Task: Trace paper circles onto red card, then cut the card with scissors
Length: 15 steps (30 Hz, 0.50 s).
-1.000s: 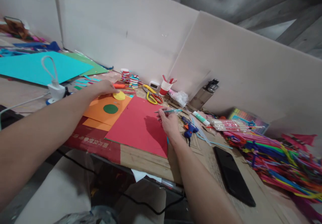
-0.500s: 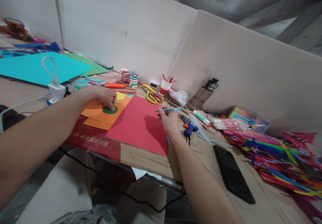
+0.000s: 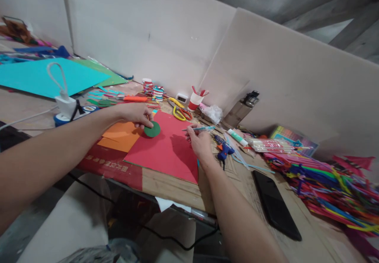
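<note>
Brown cardboard [image 3: 247,186] is covering the worktop in front of you, and pale panels [image 3: 142,38] are rising behind it towards a grey ceiling [image 3: 266,2]. Your left hand [image 3: 145,121] is pinching the edge of a green paper circle [image 3: 152,130], holding it over the upper left of a red sheet [image 3: 168,152] beside orange paper [image 3: 118,141]. Your right hand [image 3: 200,140] is gripping a pen [image 3: 204,128] near that sheet's right edge, fingers closing round it, while a black phone [image 3: 275,204] is lying nearer you
</note>
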{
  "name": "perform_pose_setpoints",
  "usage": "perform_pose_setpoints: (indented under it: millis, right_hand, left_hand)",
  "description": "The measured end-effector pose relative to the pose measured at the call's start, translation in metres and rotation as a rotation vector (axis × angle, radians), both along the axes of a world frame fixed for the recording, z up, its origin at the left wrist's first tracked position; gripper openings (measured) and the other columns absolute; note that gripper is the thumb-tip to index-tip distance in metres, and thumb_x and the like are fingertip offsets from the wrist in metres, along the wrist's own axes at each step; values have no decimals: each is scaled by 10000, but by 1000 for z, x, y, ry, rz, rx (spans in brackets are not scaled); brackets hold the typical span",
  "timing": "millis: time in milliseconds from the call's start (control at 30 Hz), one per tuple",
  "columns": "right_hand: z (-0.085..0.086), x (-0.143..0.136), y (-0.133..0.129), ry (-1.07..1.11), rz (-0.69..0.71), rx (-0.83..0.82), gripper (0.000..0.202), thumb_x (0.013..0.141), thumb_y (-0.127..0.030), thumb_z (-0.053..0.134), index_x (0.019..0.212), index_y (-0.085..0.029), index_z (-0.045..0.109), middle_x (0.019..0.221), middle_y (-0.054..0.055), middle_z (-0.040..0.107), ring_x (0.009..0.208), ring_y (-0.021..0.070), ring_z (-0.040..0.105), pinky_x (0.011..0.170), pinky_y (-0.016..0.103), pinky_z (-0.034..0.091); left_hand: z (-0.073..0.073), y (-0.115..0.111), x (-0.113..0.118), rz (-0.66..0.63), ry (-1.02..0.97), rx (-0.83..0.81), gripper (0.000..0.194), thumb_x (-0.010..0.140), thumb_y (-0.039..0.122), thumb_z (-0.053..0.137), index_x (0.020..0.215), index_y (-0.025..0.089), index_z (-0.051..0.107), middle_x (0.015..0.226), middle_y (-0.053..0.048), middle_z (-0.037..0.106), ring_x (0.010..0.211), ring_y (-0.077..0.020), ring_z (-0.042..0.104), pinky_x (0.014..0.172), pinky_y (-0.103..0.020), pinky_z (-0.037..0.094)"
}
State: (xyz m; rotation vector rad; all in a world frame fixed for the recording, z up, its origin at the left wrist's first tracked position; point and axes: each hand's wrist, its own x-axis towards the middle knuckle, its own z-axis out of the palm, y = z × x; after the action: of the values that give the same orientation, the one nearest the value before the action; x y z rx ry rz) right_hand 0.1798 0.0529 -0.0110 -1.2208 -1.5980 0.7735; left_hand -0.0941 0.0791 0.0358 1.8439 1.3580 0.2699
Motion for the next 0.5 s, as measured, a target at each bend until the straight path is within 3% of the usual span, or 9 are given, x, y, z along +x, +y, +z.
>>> perform_pose_setpoints:
  millis: [200,500]
  right_hand:
    - [0,-1,0,-20,11,-11,240,836,-445,538,800,-209,563,633,-10,595,518,126,548,503,237,426]
    - [2,-3,-3,-32,11,-45,267,820,-474,560,792,-209,567,637,-9,592,531,135,549,510,245,437]
  left_hand:
    - [-12,-6,11,35,37,-45,172,687,289,709,700,185,572,516,1,625,448,-126,555,463,-223,406]
    - [-10,-17,18,17,154,44,119,704,222,681,677,190,570,469,36,583,412,-111,545,428,-194,373]
